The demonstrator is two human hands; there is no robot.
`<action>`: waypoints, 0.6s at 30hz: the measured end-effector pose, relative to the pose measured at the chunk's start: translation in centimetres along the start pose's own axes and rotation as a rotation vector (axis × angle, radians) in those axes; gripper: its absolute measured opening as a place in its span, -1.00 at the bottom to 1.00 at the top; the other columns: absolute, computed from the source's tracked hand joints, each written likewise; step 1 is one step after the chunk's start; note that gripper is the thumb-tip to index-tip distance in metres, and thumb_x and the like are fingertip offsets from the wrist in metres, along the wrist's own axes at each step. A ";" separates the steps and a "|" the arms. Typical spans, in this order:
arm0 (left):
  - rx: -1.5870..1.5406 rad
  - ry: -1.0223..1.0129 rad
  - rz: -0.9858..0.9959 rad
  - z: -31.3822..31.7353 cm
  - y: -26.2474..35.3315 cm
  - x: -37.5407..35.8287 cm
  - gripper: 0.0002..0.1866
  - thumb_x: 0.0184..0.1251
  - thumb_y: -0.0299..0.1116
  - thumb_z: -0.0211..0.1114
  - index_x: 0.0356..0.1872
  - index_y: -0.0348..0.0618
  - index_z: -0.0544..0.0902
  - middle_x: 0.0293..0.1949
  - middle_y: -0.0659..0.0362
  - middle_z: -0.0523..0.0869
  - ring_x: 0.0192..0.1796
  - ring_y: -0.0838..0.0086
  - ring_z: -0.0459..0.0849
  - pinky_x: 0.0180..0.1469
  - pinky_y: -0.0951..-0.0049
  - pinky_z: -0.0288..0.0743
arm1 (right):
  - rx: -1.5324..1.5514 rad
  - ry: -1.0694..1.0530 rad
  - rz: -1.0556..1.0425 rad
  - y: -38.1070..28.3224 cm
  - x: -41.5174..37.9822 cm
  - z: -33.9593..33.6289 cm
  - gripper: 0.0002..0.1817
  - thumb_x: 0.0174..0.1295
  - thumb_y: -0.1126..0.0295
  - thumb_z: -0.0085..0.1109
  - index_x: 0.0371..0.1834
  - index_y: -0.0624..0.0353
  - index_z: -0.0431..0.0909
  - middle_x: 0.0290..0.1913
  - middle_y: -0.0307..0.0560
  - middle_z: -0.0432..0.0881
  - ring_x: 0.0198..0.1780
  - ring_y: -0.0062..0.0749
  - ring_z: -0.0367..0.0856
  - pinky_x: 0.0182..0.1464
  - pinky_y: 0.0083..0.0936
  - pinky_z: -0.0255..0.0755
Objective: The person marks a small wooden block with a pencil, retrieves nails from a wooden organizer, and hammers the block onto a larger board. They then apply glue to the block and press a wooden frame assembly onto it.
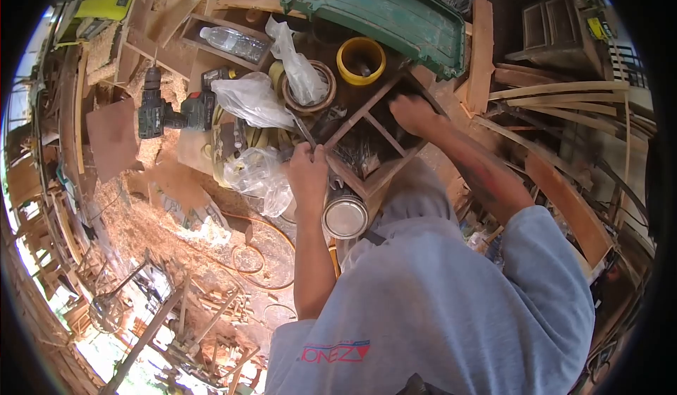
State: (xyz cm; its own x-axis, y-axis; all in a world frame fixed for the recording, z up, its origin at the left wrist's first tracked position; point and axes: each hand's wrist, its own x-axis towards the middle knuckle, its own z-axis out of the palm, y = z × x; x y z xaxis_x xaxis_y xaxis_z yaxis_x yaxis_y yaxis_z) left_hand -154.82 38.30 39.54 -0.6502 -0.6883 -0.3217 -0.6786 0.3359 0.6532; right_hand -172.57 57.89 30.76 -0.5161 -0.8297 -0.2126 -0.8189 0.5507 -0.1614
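Note:
My left hand (308,166) is closed round a thin, flat, metal-looking strip (305,128) that points up and away, beside the near left side of a divided wooden box (340,135). Inside the box's far right compartment is my right hand (415,115), its fingers curled down; what they hold, if anything, is hidden. A bundle of small thin pieces (363,161) lies in the nearest compartment. Just below the box stands a round can with a pale lid (345,217). Crumpled clear plastic bags (257,176) lie left of my left hand.
A cordless drill (166,113) lies to the left. Beyond the box are a yellow tub (361,60), a round container with a plastic bag (321,88) and a green tray (377,14). A bottle (236,42) lies in a wooden box. Curved wood strips (557,99) stack at right; sawdust covers the floor.

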 end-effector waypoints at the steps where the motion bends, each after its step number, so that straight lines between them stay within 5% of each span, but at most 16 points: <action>1: 0.048 -0.021 -0.012 -0.2 0.2 -0.2 -0.65 0.31 -0.28 0.34 -0.09 -0.43 0.66 -0.25 -0.19 0.74 -0.18 0.08 0.73 -0.09 0.21 0.53 | -0.062 0.013 -0.048 0.0 0.0 0.7 -0.89 0.16 0.42 0.11 -0.36 0.14 0.63 -0.32 0.01 0.69 -0.24 -0.15 0.74 -0.20 -0.32 0.64; 5: 0.004 -0.070 -0.090 -0.7 0.5 -1.1 -0.62 0.31 -0.27 0.34 -0.03 -0.42 0.64 -0.21 -0.21 0.74 -0.13 0.06 0.74 -0.04 0.19 0.53 | -0.095 -0.011 -0.003 -0.5 0.0 1.2 -0.92 0.11 0.44 0.14 -0.35 0.09 0.62 -0.29 -0.03 0.68 -0.28 -0.21 0.75 -0.25 -0.36 0.64; 10: -0.020 0.049 0.034 -0.4 -1.0 -2.4 -0.69 0.35 -0.33 0.29 -0.01 -0.35 0.63 -0.26 -0.09 0.73 -0.24 0.13 0.72 -0.16 0.19 0.55 | -0.148 0.122 0.030 -0.7 -0.6 1.2 -0.88 0.10 0.45 0.14 -0.31 0.11 0.64 -0.27 -0.03 0.68 -0.29 -0.21 0.74 -0.25 -0.39 0.65; 18: -0.049 0.082 0.095 -1.7 1.0 -4.0 -0.72 0.36 -0.35 0.30 -0.02 -0.34 0.64 -0.26 -0.07 0.73 -0.28 0.20 0.73 -0.25 0.27 0.58 | -0.095 -0.014 -0.033 -0.5 -0.9 1.3 -0.80 0.15 0.44 0.10 -0.19 0.19 0.62 -0.27 0.01 0.64 -0.13 -0.13 0.70 -0.19 -0.33 0.64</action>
State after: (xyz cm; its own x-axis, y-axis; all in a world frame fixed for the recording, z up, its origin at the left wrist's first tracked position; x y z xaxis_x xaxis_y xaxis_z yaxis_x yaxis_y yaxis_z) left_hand -152.34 40.29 42.65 -0.6794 -0.7057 -0.2010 -0.5964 0.3715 0.7116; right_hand -171.33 58.48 29.82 -0.4850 -0.8458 -0.2221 -0.8561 0.5111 -0.0769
